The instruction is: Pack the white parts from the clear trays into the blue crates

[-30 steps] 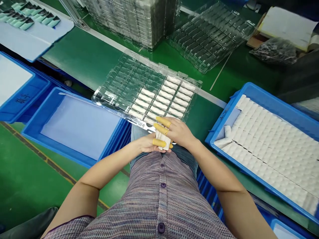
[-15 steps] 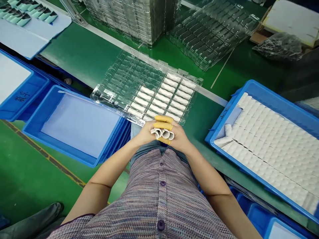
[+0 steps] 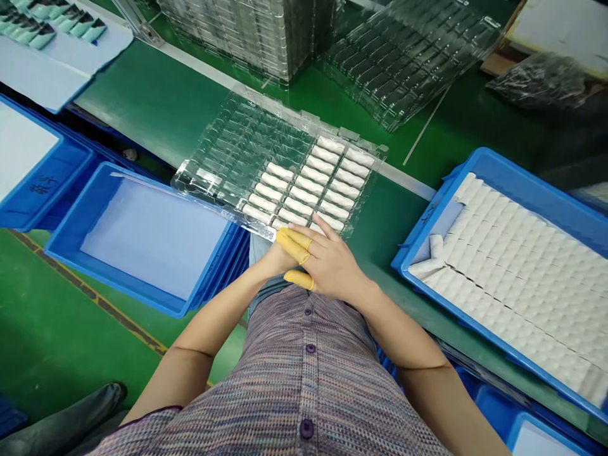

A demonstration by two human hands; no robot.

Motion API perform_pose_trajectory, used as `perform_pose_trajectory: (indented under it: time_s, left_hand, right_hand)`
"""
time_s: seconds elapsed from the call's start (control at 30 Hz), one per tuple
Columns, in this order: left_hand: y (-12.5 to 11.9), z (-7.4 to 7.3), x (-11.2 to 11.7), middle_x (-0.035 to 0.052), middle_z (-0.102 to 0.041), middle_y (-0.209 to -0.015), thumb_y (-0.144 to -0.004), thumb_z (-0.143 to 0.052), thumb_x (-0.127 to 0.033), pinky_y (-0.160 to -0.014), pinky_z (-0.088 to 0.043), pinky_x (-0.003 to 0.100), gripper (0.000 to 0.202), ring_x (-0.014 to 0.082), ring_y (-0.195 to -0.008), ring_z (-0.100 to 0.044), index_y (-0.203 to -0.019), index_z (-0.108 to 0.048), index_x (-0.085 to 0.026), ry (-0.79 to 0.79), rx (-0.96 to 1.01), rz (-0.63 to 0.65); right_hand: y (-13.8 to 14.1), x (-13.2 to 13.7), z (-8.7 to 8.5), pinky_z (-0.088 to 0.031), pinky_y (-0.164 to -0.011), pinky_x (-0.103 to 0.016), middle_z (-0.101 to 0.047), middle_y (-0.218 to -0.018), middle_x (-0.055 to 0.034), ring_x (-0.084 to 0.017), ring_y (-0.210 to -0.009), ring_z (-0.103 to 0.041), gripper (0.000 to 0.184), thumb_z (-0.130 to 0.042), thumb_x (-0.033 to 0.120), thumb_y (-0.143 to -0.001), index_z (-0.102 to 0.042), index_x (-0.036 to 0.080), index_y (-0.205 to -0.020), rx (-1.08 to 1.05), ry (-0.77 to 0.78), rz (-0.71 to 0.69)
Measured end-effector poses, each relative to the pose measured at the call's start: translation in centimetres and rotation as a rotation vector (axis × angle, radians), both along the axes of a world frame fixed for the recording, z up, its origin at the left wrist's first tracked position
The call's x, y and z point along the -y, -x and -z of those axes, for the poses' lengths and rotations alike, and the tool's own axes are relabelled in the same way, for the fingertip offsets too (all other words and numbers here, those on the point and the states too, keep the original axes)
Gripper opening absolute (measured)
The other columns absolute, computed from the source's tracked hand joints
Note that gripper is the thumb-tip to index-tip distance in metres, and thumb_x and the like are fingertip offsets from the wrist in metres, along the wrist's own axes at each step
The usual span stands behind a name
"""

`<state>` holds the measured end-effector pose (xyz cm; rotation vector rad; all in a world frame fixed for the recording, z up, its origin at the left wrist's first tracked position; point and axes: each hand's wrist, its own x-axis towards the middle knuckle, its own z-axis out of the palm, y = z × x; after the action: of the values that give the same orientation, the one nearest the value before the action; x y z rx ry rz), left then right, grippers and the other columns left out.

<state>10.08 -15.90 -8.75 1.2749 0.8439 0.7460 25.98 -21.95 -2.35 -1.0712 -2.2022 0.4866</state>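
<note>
My right hand [image 3: 338,267] lies across the front of my left hand [image 3: 277,258], close to my waist. Yellow finger cots [image 3: 294,246] cover the right thumb and two of its fingers; those fingers reach over the left hand, while the other two are stretched out and spread. The left fingers are mostly hidden, closed behind the right hand, where the white hollow tubes seen a moment ago are now out of sight. Just beyond the hands, a clear plastic tray [image 3: 223,136] holds rows of white tubes [image 3: 304,191] in its right and near slots.
A blue bin [image 3: 413,256] packed with white tubes stands on the right. On the left is a blue bin [image 3: 137,237] with a pale lining. Stacked clear trays [image 3: 237,31] rise behind the green bench [image 3: 152,95]. Someone's leg [image 3: 80,418] shows at lower left.
My right hand has turned and swung over the left, its back now showing. The tubes visible between both hands before are now covered. The tray's contents look the same.
</note>
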Motion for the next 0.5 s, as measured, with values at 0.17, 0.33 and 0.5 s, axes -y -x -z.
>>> perform_pose_trajectory:
  time_s: [0.17, 0.33, 0.5]
  left_hand:
    - [0.8, -2.2, 0.0, 0.0071, -0.078, -0.089, -0.063, -0.096, -0.041, -0.086, -0.059, 0.038, 0.039, 0.0274, -0.09, -0.075, -0.089, -0.077, -0.019, -0.072, -0.019, 0.124]
    - [1.1, -3.6, -0.2, 0.0122, -0.082, -0.1, -0.071, -0.09, -0.047, -0.09, -0.06, 0.037, 0.04, 0.0276, -0.095, -0.078, -0.096, -0.079, -0.018, -0.117, -0.049, 0.152]
    - [1.1, -3.0, 0.0, 0.0073, -0.08, -0.087, -0.06, -0.095, -0.046, -0.082, -0.062, 0.037, 0.044, 0.0259, -0.084, -0.076, -0.089, -0.078, -0.017, -0.073, -0.135, 0.074]
  right_hand:
    - [-2.1, -0.4, 0.2, -0.043, -0.123, -0.057, -0.059, -0.154, -0.0099, -0.031, -0.143, -0.055, 0.068, -0.056, 0.06, -0.1, -0.042, 0.031, -0.161, -0.4, 0.058, 0.12]
    - [-3.6, -0.5, 0.4, -0.058, -0.103, -0.045, -0.072, -0.133, -0.0077, -0.026, -0.121, -0.069, 0.052, -0.078, 0.043, -0.091, -0.064, 0.034, -0.141, -0.518, 0.075, 0.106]
    - [-2.8, -0.5, 0.8, -0.06, -0.09, -0.039, -0.078, -0.11, -0.0042, -0.022, -0.098, -0.073, 0.045, -0.086, 0.047, -0.084, -0.074, 0.034, -0.126, -0.503, 0.118, 0.099]
